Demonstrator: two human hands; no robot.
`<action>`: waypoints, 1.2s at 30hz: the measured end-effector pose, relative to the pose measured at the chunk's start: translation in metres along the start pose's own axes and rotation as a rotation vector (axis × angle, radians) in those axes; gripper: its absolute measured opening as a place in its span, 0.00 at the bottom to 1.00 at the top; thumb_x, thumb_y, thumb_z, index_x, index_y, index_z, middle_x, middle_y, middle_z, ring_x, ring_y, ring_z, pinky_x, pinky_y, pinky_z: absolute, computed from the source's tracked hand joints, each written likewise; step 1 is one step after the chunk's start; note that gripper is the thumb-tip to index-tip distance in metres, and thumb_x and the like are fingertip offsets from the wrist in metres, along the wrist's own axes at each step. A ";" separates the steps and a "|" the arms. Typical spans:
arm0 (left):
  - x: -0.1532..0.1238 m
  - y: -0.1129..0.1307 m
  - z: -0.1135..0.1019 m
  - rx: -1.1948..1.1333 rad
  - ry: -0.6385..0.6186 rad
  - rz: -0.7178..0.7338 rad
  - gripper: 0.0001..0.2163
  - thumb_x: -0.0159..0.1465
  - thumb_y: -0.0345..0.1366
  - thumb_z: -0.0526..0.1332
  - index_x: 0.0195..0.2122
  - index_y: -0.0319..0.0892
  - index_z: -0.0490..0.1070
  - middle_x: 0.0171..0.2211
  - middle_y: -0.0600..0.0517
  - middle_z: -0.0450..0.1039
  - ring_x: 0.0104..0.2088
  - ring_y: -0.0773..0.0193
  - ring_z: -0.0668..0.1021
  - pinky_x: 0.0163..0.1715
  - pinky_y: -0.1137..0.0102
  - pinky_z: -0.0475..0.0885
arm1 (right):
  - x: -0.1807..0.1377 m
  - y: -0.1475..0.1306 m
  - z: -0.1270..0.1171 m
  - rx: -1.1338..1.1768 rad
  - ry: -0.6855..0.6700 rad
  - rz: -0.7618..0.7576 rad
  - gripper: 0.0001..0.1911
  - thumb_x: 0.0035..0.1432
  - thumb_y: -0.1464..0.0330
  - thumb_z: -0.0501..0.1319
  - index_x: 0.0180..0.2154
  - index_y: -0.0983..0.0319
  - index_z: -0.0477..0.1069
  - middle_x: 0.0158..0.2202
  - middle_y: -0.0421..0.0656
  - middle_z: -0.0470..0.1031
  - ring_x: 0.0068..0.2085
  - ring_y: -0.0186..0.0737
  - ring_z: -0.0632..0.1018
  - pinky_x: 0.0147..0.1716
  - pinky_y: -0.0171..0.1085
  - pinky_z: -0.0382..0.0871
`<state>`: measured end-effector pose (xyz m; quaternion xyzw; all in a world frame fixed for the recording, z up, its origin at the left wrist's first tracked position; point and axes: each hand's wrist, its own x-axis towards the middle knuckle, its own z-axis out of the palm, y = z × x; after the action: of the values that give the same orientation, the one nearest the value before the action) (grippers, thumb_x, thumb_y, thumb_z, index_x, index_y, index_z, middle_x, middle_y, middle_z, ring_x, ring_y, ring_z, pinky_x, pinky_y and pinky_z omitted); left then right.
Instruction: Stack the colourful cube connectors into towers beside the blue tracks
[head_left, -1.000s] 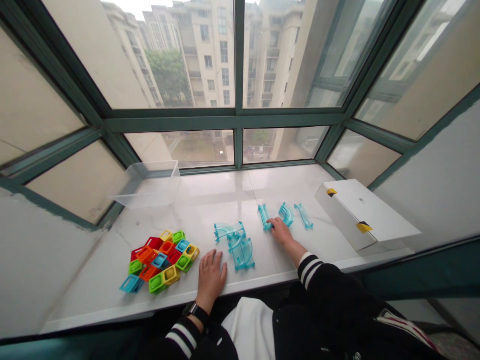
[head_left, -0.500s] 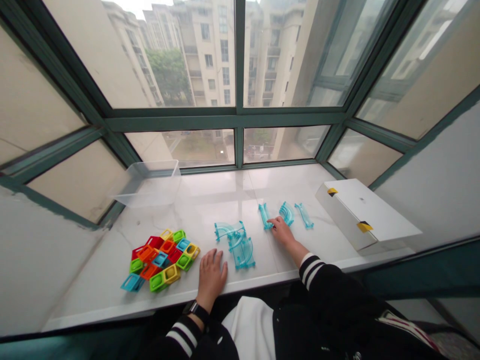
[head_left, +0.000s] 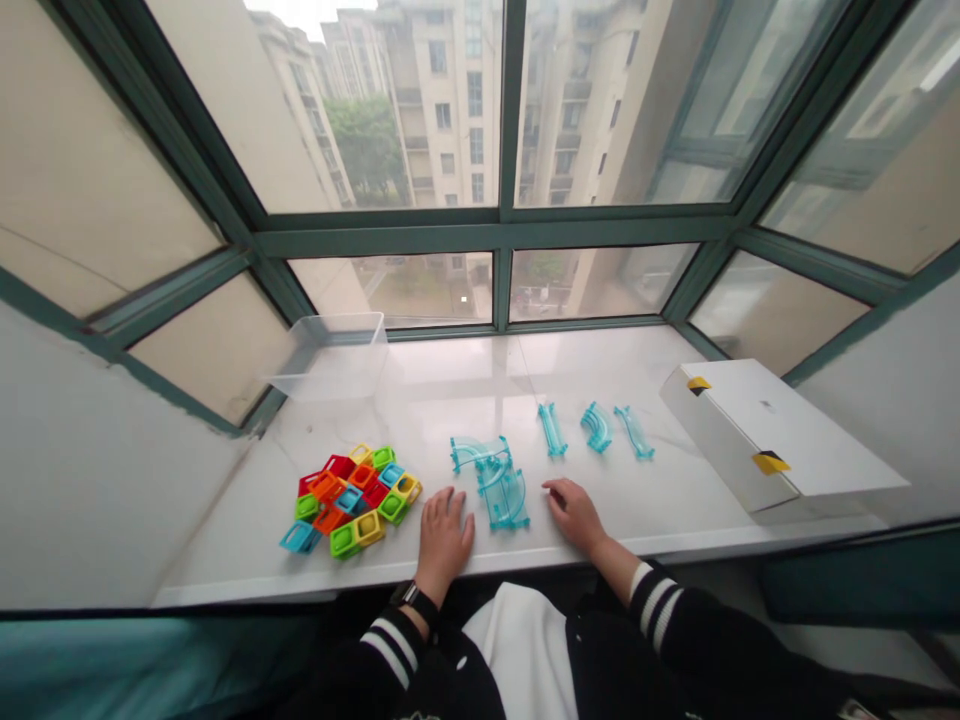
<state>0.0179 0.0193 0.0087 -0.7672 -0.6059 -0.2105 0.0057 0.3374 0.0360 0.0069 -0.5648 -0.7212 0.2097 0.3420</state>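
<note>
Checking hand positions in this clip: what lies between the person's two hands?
In the head view, a cluster of clear turquoise plastic track pieces lies between the left hand and the right hand.

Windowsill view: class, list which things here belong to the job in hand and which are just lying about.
Job in hand: left hand, right hand, blue track pieces, coloured blocks.
Lying about: clear tub, white box.

I logged one dark green aluminium bay window (head_left: 495,235), one white marble sill (head_left: 600,350), one pale side wall (head_left: 97,480), and, beyond the glass, beige apartment blocks (head_left: 450,110), one leafy tree (head_left: 367,145), and dull daylight.
</note>
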 end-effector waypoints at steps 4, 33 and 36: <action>0.000 0.000 0.001 -0.013 0.014 0.005 0.17 0.72 0.38 0.58 0.60 0.43 0.71 0.62 0.39 0.70 0.63 0.45 0.71 0.67 0.48 0.64 | 0.009 -0.012 0.000 0.093 0.004 0.006 0.16 0.67 0.68 0.57 0.55 0.58 0.73 0.44 0.47 0.77 0.42 0.46 0.79 0.49 0.49 0.76; 0.000 0.003 -0.003 -0.052 0.003 -0.007 0.18 0.71 0.38 0.58 0.61 0.43 0.69 0.62 0.38 0.70 0.64 0.45 0.70 0.67 0.47 0.64 | 0.113 -0.069 0.008 -0.005 -0.222 0.041 0.19 0.64 0.66 0.67 0.55 0.61 0.76 0.50 0.50 0.80 0.43 0.43 0.81 0.52 0.44 0.75; -0.001 0.003 -0.001 -0.081 0.031 -0.013 0.19 0.70 0.38 0.59 0.61 0.41 0.67 0.61 0.37 0.69 0.63 0.44 0.70 0.66 0.45 0.65 | 0.102 -0.068 0.000 0.051 -0.244 0.073 0.18 0.64 0.62 0.67 0.53 0.61 0.78 0.47 0.49 0.81 0.41 0.43 0.82 0.48 0.44 0.76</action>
<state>0.0199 0.0175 0.0100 -0.7594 -0.6017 -0.2468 -0.0175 0.2788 0.1155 0.0795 -0.5520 -0.7309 0.3073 0.2580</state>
